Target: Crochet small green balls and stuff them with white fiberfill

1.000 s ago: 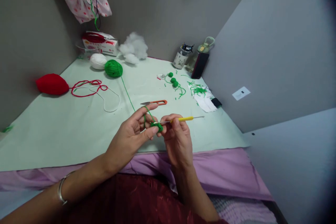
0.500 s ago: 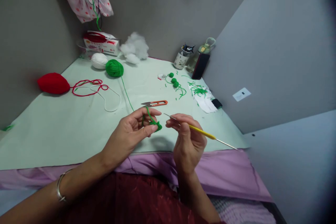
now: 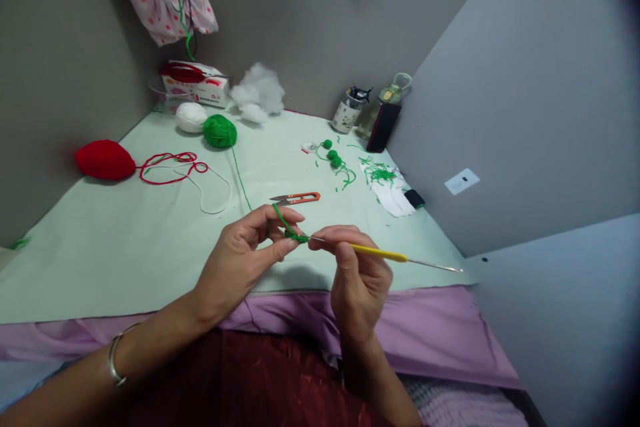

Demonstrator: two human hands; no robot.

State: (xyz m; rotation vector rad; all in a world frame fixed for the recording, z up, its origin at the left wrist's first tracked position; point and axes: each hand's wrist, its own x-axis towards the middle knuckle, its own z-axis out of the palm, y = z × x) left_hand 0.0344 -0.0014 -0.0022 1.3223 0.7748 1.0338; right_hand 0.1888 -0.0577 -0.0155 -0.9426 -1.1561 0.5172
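Green piece (image 3: pixel 295 237), head view: held above the near side of the table (image 3: pixel 110 247), pinched between the thumb and fingers of your left hand (image 3: pixel 243 247). Your right hand (image 3: pixel 361 280) has its grip wrapped round the hook (image 3: pixel 383 253), whose forward end meets the edge of the piece; whether it has passed through a loop cannot be told.

Progress, as judged: begun, not finished. Done: a small worked portion, partly hidden by your fingers. Left: the strand (image 3: pixel 240 177) runs from the green yarn (image 3: pixel 220 132) to your left hand, so fastening off appears outstanding, and the snips (image 3: pixel 305 197) lie untouched just beyond that hand. Three green balls (image 3: pixel 333 155) lie farther back, apparently completed; clippings (image 3: pixel 381 175) sit on white paper (image 3: pixel 393 202). Stuffing (image 3: pixel 259 92), red yarn (image 3: pixel 105 159) and white yarn (image 3: pixel 191 117) lie well apart from your hands, not in use. Stitch count: not legible.
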